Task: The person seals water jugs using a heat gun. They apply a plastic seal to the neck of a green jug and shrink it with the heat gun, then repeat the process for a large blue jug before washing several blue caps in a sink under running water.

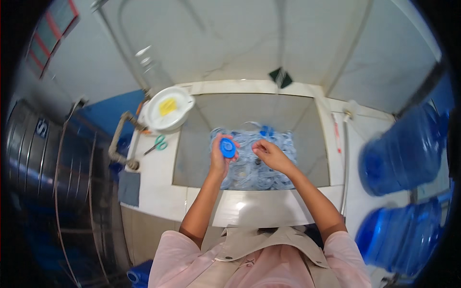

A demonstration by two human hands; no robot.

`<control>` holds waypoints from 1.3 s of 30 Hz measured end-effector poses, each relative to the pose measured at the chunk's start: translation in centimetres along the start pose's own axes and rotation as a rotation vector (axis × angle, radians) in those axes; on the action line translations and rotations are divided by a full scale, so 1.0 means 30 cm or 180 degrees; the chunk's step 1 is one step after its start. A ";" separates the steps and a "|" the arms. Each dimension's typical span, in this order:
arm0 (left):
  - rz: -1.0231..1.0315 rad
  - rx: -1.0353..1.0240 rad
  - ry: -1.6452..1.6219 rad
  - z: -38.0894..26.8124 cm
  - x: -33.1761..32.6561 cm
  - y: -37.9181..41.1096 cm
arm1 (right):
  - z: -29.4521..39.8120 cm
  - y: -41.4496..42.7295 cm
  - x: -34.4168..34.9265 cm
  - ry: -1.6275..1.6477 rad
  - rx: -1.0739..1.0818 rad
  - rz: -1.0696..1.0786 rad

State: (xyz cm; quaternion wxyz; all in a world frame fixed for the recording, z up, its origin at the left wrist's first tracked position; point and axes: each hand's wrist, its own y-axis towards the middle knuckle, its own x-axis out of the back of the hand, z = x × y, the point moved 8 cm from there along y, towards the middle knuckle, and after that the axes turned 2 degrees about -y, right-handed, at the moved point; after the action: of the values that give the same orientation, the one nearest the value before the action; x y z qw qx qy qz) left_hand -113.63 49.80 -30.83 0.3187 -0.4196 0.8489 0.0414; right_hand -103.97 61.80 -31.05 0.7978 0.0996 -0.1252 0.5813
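Observation:
My left hand (217,158) holds a blue plastic bottle cap (227,148) over a recessed basin (196,144), the cap's round face turned up. To its right, my right hand (271,154) hovers with fingers curled together, and nothing shows between them. Beneath both hands, a heap of clear, ring-like plastic pieces (277,174) covers the near part of the basin. A small blue piece (267,131) lies at the heap's far edge. Blur hides what the clear pieces are exactly.
On the left ledge are a white plastic bowl (153,111) holding a yellow cloth or sponge (168,106), and green-handled scissors (161,143). Large blue water jugs (399,154) lie at the right beside a thin pipe (345,162). A dark green pad (281,78) is at the back wall.

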 end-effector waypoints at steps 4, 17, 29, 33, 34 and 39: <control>-0.0879 -0.0569 -0.0521 -0.249 0.318 -0.166 | 0.216 0.254 -0.433 -0.0690 0.1280 0.0676; -0.1352 -0.0860 -0.2096 -0.380 0.673 -0.383 | 0.271 0.507 -1.001 -0.3569 0.1604 0.1408; -0.0943 -0.0032 -0.1514 -0.143 0.032 -0.011 | 0.338 -0.034 -0.222 -0.1194 0.1231 -0.0332; -0.0502 0.0149 -0.1220 -0.008 -0.168 0.024 | 0.300 -0.113 -0.058 -0.1507 0.1121 -0.1359; -0.0512 0.0256 -0.1210 0.025 -0.202 0.027 | 0.285 -0.133 -0.021 -0.1496 0.1003 -0.1517; -0.0342 0.0485 -0.1121 0.132 -0.350 0.014 | 0.258 -0.234 0.088 -0.1952 0.0987 -0.1683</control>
State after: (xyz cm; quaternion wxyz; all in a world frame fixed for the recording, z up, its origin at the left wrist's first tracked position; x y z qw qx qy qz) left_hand -107.27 58.62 -28.03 0.4949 -0.4253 0.7571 0.0326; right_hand -97.16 59.69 -22.96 0.8207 0.4150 -0.2379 0.3123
